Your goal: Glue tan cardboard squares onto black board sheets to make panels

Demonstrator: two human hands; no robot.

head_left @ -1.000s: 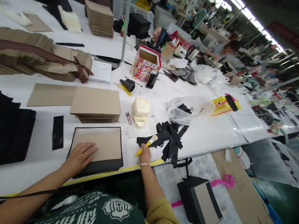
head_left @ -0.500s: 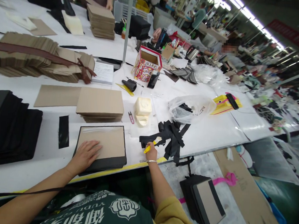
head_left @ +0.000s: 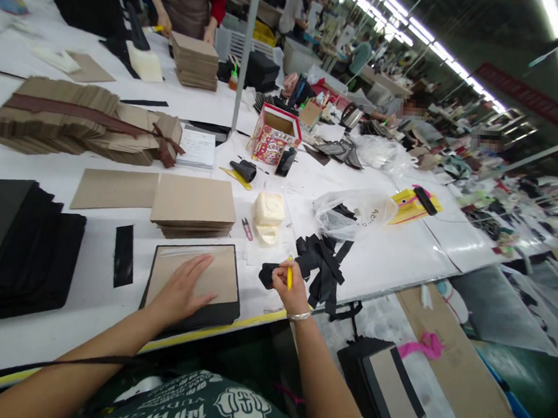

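My left hand [head_left: 184,291] lies with fingers spread on a beige board [head_left: 224,275] that rests on black material with a dark border showing. In my right hand [head_left: 290,286] is a yellow-handled brush [head_left: 289,275], its bristles hidden. The fingers are also at a black strip [head_left: 268,276]; whether they grip it is unclear. A pile of black strips [head_left: 325,266] lies just right of that hand. Beyond the hands stands a cream-coloured container [head_left: 268,211], with small snips [head_left: 247,229] beside it. One flat black strip [head_left: 123,255] lies left of the board.
Stacked beige boards [head_left: 193,200] stand behind my left hand, and black pieces [head_left: 4,241] are piled at the left. Farther back are a tied board bundle [head_left: 75,118], a red patterned box [head_left: 277,135] and a plastic bag [head_left: 350,211]. Across the table stands a person [head_left: 185,5].
My left hand has shifted right on the board, its thumb now spread. My right hand has turned, the brush handle now upright, and the black strip beside it looks bunched. The camera view has shifted.
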